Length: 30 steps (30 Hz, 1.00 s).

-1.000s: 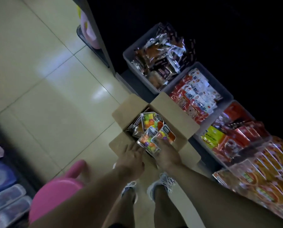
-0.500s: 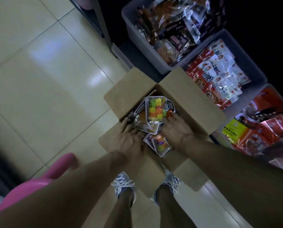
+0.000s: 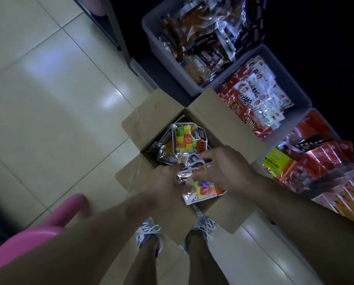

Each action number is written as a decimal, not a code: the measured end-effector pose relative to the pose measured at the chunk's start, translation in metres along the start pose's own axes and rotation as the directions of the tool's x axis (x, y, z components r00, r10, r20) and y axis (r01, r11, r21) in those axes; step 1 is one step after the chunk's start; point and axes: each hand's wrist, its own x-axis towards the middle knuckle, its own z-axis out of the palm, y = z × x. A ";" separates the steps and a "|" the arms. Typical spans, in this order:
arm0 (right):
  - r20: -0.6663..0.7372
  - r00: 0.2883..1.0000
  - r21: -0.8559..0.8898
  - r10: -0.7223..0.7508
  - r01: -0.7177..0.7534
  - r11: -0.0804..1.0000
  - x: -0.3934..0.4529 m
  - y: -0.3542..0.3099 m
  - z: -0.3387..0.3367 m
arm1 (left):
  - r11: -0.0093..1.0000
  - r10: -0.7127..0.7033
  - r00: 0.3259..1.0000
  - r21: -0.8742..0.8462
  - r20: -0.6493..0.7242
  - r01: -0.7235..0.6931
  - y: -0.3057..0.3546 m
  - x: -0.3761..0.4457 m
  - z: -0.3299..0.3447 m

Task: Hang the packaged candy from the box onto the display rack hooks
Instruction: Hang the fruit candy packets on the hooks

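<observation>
Since I'm bent right over the carton, everything that matters sits between my two wrists, so going left to right:

pink stool (image 3: pixel 27 241): off by my left arm, well clear of the work, ignoring it.

left hand (image 3: pixel 165 186): over the near-left flap of the box (image 3: pixel 151 118), fingers curled onto the crinkly silver top edge of the candy pack (image 3: pixel 200 190). Looks like a pinch, but it's dim and a bit smeared, so can't swear how much of it I've got.

candy pack: half out, lying over the near edge of the box. Its long axis runs roughly left to right, from my left fingers toward my right wrist, coloured cubes showing just below my right hand.

right hand (image 3: pixel 223 169): just beside the left, fingers bent down on the same pack's upper edge, thumb side tucked under. Both hands on it, the right reaching further into the box.

loose packs (image 3: pixel 184 140): more of the same piled in the box beyond my knuckles, touching each other.

snack bins (image 3: pixel 258 93): along the right, not my concern.

hooks: none in view, so my guess is I have to lift the pack up, header first, and turn away.
</observation>
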 end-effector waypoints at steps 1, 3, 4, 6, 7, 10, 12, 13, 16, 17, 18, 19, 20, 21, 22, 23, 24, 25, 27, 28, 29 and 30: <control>-0.028 0.999 0.187 0.015 -0.009 0.982 0.000 0.000 -0.003 | 0.999 -0.027 1.000 -0.041 -0.010 0.026 -0.001 -0.002 -0.003; -0.027 0.997 0.520 0.072 -0.047 0.853 0.004 0.007 -0.008 | 0.981 -0.082 0.996 -0.181 -0.038 0.074 -0.002 -0.005 -0.012; -0.011 0.995 0.606 0.100 -0.073 0.792 0.006 0.013 -0.009 | 0.956 -0.124 0.990 -0.275 -0.066 0.102 -0.004 -0.006 -0.016; 0.017 0.994 0.631 0.105 -0.092 0.770 0.009 0.023 -0.004 | 0.901 -0.222 0.968 -0.403 -0.118 0.158 -0.010 -0.009 -0.027; 0.038 0.996 0.635 0.082 -0.087 0.768 0.008 0.023 0.001 | 0.888 -0.254 0.961 -0.420 -0.106 0.188 -0.012 -0.010 -0.032; 0.039 0.997 0.638 0.064 -0.075 0.766 0.004 0.014 0.019 | 0.855 -0.259 0.966 -0.458 0.028 0.242 -0.017 -0.020 -0.048; 0.049 0.997 0.670 0.052 -0.071 0.739 0.007 0.005 0.025 | 0.845 -0.241 0.970 -0.484 0.034 0.228 -0.019 -0.025 -0.055; 0.028 0.996 0.696 0.084 -0.080 0.714 0.011 0.003 0.030 | 0.853 -0.238 0.971 -0.473 0.023 0.220 -0.020 -0.028 -0.058; -0.139 0.845 0.718 0.516 -0.273 0.640 0.048 0.023 0.064 | 0.861 -0.218 0.974 -0.480 -0.054 0.166 -0.026 -0.028 -0.058; -0.151 0.758 0.710 0.635 -0.363 0.603 0.061 0.029 0.075 | 0.860 -0.220 0.972 -0.487 -0.080 0.155 -0.027 -0.029 -0.057; -0.141 0.709 0.699 0.691 -0.423 0.577 0.074 0.033 0.085 | 0.861 -0.212 0.974 -0.487 -0.085 0.145 -0.030 -0.030 -0.056; -0.126 0.704 0.689 0.699 -0.445 0.572 0.086 0.037 0.095 | 0.861 -0.192 0.977 -0.493 -0.089 0.125 -0.031 -0.031 -0.054; -0.124 0.711 0.688 0.692 -0.441 0.577 0.096 0.039 0.102 | 0.863 -0.175 0.981 -0.493 -0.085 0.111 -0.032 -0.033 -0.054; -0.145 0.710 0.698 0.689 -0.420 0.580 0.105 0.041 0.106 | 0.857 -0.165 0.983 -0.506 -0.085 0.100 -0.032 -0.034 -0.054; -0.178 0.706 0.706 0.685 -0.394 0.589 0.111 0.042 0.108 | 0.853 -0.162 0.983 -0.513 -0.083 0.097 -0.036 -0.033 -0.054; -0.214 0.701 0.690 0.681 -0.385 0.613 0.114 0.044 0.110 | 0.846 -0.168 0.982 -0.524 -0.085 0.099 -0.039 -0.033 -0.053; -0.255 0.709 0.654 0.657 -0.374 0.658 0.112 0.045 0.111 | 0.843 -0.174 0.981 -0.528 -0.085 0.104 -0.041 -0.032 -0.053; -0.292 0.730 0.613 0.618 -0.353 0.707 0.109 0.046 0.114 | 0.833 -0.186 0.979 -0.542 -0.085 0.111 -0.040 -0.031 -0.053; -0.363 0.768 0.593 0.528 -0.246 0.767 0.095 0.046 0.114 | 0.804 -0.222 0.970 -0.581 -0.098 0.125 -0.038 -0.030 -0.053; -0.388 0.775 0.600 0.498 -0.198 0.775 0.085 0.045 0.112 | 0.781 -0.244 0.963 -0.613 -0.116 0.124 -0.036 -0.031 -0.052; -0.403 0.781 0.599 0.478 -0.169 0.782 0.072 0.044 0.109 | 0.759 -0.273 0.952 -0.639 -0.138 0.125 -0.031 -0.033 -0.052; -0.419 0.784 0.588 0.458 -0.151 0.795 0.058 0.042 0.104 | 0.773 -0.289 0.939 -0.624 -0.187 0.113 -0.030 -0.032 -0.052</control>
